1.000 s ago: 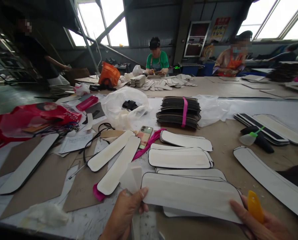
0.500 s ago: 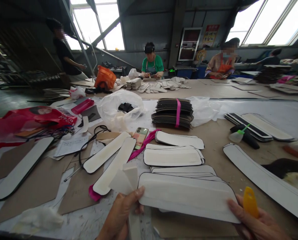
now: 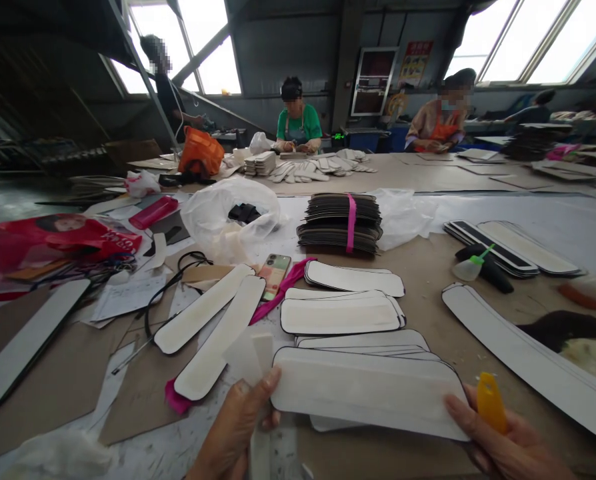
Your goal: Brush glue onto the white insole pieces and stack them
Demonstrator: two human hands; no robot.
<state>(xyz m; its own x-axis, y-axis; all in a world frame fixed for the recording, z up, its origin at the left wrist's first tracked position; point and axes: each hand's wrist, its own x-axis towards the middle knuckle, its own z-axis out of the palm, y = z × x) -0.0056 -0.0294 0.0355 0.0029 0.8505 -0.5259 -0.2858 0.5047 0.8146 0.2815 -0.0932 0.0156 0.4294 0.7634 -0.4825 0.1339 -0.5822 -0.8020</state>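
A long white panel with rounded corners and a dark edge (image 3: pixel 363 387) is held up between my two hands. My left hand (image 3: pixel 243 413) pinches its left end, thumb on top, and a pale strip (image 3: pixel 261 453) hangs by that palm. My right hand (image 3: pixel 498 433) grips the panel's right end. A yellow handle (image 3: pixel 491 403) sticks up from between the fingers of that same hand; the rest of the tool is hidden. Just beyond the held panel lie more white panels (image 3: pixel 341 313) in overlapping stacks.
A dark bundle tied with a pink band (image 3: pixel 351 223) stands behind the stacks. Left are two slanting panels (image 3: pixel 223 340), a phone (image 3: pixel 275 273) and a clear bag (image 3: pixel 213 213). Right are a green-tipped bottle (image 3: pixel 469 268) and a long curved panel (image 3: pixel 523 360). Co-workers sit opposite.
My view has turned slightly, so the table's things sit a little further left. The standing person at the back left has moved right. Both hands keep hold of the panel.
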